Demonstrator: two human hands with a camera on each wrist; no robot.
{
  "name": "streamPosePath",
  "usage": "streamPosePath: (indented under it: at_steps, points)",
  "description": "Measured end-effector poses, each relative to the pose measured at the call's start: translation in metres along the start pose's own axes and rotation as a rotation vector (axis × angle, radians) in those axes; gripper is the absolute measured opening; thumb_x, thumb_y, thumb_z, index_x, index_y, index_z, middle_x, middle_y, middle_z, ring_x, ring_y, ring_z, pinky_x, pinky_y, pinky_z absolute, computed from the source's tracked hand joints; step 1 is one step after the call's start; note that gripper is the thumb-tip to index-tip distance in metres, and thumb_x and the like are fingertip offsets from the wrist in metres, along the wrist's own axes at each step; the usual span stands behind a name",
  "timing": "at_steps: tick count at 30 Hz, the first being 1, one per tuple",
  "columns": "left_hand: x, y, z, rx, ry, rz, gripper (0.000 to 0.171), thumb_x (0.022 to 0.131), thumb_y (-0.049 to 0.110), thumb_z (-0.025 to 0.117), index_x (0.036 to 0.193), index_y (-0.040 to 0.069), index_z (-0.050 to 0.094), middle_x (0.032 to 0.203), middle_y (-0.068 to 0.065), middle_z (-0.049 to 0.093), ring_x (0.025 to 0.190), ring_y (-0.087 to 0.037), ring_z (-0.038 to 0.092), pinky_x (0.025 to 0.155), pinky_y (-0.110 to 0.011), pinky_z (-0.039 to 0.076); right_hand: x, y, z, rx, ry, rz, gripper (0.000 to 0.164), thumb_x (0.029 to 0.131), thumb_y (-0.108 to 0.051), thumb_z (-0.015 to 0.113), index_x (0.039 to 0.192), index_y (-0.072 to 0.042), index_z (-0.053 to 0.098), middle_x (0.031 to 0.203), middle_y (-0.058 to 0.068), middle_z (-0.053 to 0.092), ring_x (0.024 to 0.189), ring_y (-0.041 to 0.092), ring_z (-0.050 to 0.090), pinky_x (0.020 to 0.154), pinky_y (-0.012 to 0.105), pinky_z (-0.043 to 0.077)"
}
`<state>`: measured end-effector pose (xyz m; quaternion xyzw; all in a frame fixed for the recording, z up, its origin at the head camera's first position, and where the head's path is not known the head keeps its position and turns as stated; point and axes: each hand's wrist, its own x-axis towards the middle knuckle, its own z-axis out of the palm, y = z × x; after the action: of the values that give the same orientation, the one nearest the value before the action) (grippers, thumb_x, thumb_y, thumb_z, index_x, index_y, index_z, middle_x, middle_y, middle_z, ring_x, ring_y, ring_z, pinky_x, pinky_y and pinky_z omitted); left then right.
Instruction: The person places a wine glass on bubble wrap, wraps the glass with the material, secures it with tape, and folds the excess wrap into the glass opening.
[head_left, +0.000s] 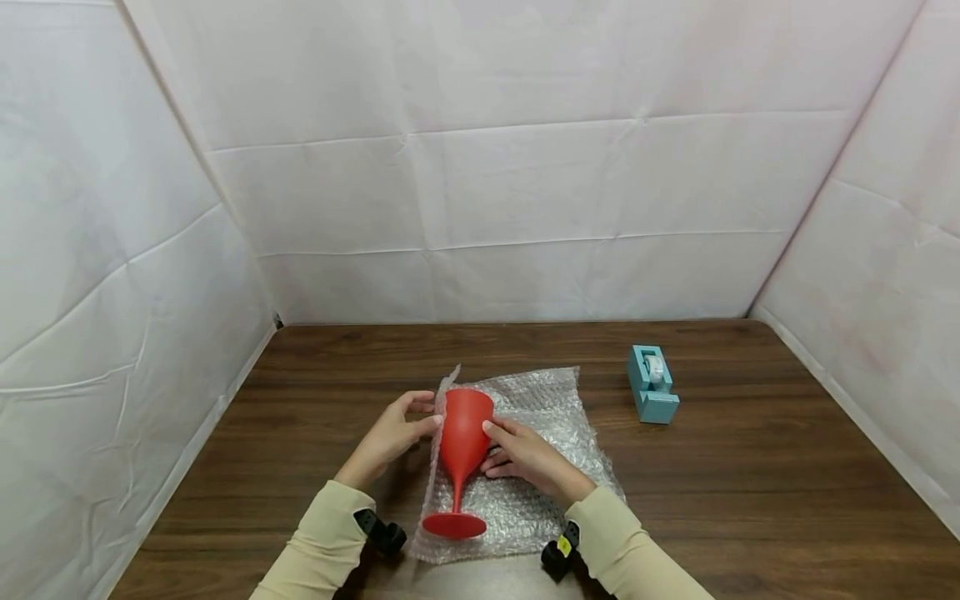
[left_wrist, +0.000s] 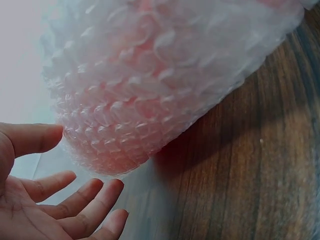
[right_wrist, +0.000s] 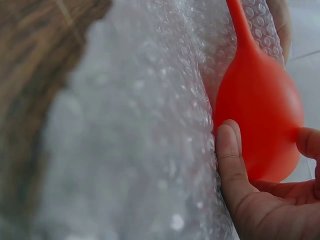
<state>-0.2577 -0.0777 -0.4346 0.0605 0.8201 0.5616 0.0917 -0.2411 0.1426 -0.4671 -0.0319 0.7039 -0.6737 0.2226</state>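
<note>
A red plastic goblet (head_left: 467, 429) lies tilted on a sheet of bubble wrap (head_left: 551, 433), its foot toward me and its bowl pointing away. My right hand (head_left: 528, 458) holds the bowl from the right side, and the right wrist view shows its digits on both sides of the red bowl (right_wrist: 262, 112). On the left, my left hand (head_left: 397, 429) touches the raised edge of the wrap beside the bowl, its fingers loosely spread. Through the raised bubble wrap (left_wrist: 135, 95) in the left wrist view, the goblet shows as a pinkish blur.
A teal tape dispenser (head_left: 652, 387) with a roll of clear tape stands at the right rear of the dark wooden table (head_left: 750, 467). White fabric walls (head_left: 517, 183) enclose the table's back and sides. Each wrist carries a black camera (head_left: 382, 533).
</note>
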Motion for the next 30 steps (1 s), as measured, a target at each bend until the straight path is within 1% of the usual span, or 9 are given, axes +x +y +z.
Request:
streamPosePath:
  at_steps: [4,8,13,18,23,30]
  points:
    - [-0.002,0.002,0.0,0.009,-0.006,-0.005,0.048,0.09,0.015,0.065,0.133,-0.001,0.048,0.125,-0.023,0.056,0.101,-0.03,0.062,0.083,-0.047,0.052,-0.002,-0.002,-0.001,-0.004,-0.002,-0.003,0.061,0.102,-0.033,0.045,0.147,0.004,0.027,0.116,0.019,0.055,0.077,0.013,0.063,0.076,0.032,0.056]
    - [-0.004,0.004,0.001,0.012,-0.018,-0.007,0.049,0.091,0.017,0.064,0.134,-0.002,0.047,0.125,-0.024,0.056,0.1,-0.032,0.063,0.084,-0.048,0.052,-0.004,-0.003,-0.002,-0.005,-0.004,-0.004,0.06,0.102,-0.032,0.044,0.146,0.004,0.027,0.116,0.02,0.055,0.078,0.013,0.063,0.076,0.032,0.056]
    - [-0.006,0.009,0.002,0.021,-0.026,-0.017,0.051,0.092,0.018,0.063,0.134,-0.002,0.046,0.126,-0.024,0.055,0.101,-0.033,0.064,0.085,-0.049,0.051,-0.005,-0.002,-0.002,0.002,-0.002,-0.009,0.058,0.103,-0.03,0.042,0.147,0.004,0.026,0.113,0.019,0.057,0.077,0.013,0.063,0.075,0.031,0.056]
    - [-0.004,0.01,0.004,0.017,-0.041,-0.041,0.054,0.092,0.02,0.062,0.137,-0.001,0.043,0.127,-0.024,0.054,0.104,-0.034,0.065,0.091,-0.054,0.049,-0.005,-0.001,-0.005,0.012,-0.001,-0.016,0.056,0.103,-0.028,0.042,0.147,0.005,0.027,0.109,0.018,0.058,0.076,0.013,0.064,0.075,0.031,0.056]
    - [-0.002,0.009,0.007,0.024,-0.05,-0.056,0.055,0.092,0.021,0.062,0.138,-0.002,0.041,0.128,-0.024,0.055,0.104,-0.034,0.065,0.094,-0.056,0.046,-0.006,0.0,-0.007,0.003,-0.005,-0.024,0.054,0.104,-0.027,0.041,0.145,0.006,0.029,0.109,0.017,0.059,0.077,0.013,0.064,0.075,0.031,0.056]
    - [0.0,0.01,0.011,0.045,-0.055,-0.07,0.057,0.091,0.025,0.062,0.138,0.0,0.041,0.129,-0.022,0.055,0.103,-0.032,0.065,0.091,-0.051,0.049,-0.008,0.001,-0.011,-0.011,-0.006,-0.024,0.055,0.104,-0.026,0.041,0.145,0.008,0.029,0.11,0.017,0.06,0.076,0.011,0.064,0.075,0.029,0.056]
